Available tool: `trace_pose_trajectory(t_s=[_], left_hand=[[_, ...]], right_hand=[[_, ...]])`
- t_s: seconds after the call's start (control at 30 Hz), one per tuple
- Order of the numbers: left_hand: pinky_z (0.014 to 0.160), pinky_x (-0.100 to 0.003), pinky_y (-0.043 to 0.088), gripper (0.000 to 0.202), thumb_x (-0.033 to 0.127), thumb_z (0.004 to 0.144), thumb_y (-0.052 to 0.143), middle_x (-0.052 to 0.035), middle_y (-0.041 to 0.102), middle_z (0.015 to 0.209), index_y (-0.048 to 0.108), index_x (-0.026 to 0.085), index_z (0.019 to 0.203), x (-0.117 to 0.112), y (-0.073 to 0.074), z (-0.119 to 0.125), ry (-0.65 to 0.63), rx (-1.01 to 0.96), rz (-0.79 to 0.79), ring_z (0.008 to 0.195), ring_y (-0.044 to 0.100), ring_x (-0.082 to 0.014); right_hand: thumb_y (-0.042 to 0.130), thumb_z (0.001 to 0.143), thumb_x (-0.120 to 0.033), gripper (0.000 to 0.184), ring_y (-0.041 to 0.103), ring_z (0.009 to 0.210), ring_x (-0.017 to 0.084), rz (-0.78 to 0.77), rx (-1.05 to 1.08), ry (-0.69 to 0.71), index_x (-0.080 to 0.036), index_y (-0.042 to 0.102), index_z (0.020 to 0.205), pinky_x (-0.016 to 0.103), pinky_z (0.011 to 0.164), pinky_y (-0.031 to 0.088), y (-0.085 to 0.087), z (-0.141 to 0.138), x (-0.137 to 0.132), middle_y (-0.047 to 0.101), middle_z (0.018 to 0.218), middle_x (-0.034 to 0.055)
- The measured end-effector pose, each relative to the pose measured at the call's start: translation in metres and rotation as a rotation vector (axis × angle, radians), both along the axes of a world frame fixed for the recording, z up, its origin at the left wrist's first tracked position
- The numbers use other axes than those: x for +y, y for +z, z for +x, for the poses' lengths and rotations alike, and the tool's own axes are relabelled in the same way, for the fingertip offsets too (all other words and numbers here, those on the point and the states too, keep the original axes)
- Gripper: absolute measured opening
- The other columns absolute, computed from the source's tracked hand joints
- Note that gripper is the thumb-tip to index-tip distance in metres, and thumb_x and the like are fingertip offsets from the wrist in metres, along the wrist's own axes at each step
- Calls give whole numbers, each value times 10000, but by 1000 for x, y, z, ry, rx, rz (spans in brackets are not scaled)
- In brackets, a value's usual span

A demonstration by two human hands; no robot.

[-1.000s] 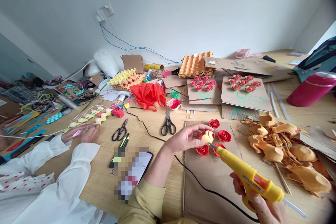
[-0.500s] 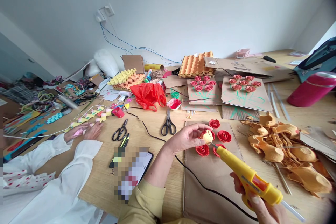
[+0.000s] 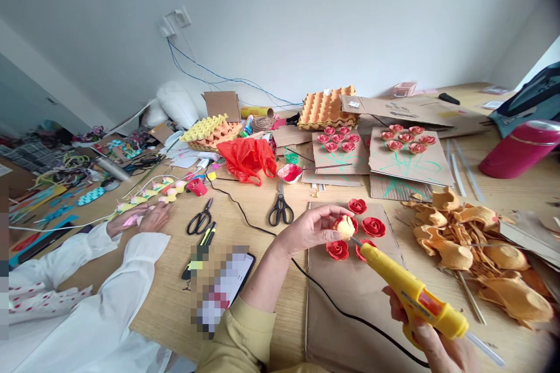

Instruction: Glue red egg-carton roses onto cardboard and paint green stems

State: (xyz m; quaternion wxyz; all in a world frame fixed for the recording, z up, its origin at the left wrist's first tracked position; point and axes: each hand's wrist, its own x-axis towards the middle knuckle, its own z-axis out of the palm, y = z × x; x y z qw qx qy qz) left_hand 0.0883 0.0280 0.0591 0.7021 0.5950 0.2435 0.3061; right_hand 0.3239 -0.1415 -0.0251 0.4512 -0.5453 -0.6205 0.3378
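Between the fingertips of my left hand is a paper flower, its pale yellow underside turned toward me and red at its edges. My right hand grips a yellow glue gun by its handle, with a clear glue stick poking out of the back. The gun's metal nozzle points at the flower's underside, touching it or very close. Below and around the flower, several red paper roses sit on a brown cardboard sheet. One rose is partly hidden behind the gun's tip.
Torn orange egg-carton pieces heap up on the right, near a magenta bottle. Black scissors, a phone and a black cord lie on the table. At left, a co-worker's hands touch yellow carton pieces.
Hardly anything differs. The rear of the glue gun has shifted slightly left, while its nozzle stays at the flower. My left hand holds its place.
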Motion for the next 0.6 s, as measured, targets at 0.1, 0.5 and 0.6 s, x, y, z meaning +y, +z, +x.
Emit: trace_pose_trajectory(t_s=[0.1,0.5,0.6], left_hand=[[768,-252,470,598,480,713,846,-98,655,1160,655,200,1206,1,0,-2,129,-134,-44,912,616,-162],[832,-295,521,488,364,803,762,-102,636,1156,635,167,1230,75,-38,1,289,478,464,903,625,-164],[884,-322,525,440,278,811,738,-94,611,1162,634,192,1230,87,-44,10,248,669,650,979,624,-200]], right_hand=[[480,905,-643,490,613,547,182,75,-39,-68,-217,718,861,273,510,559,10,-6,3,680,749,73],[406,876,-759,600,405,445,162,-10,280,-183,-233,682,957,365,532,503,6,0,6,488,589,13],[325,880,-782,652,484,507,203,3,302,-156,-237,674,964,392,558,502,5,-2,8,515,630,38]])
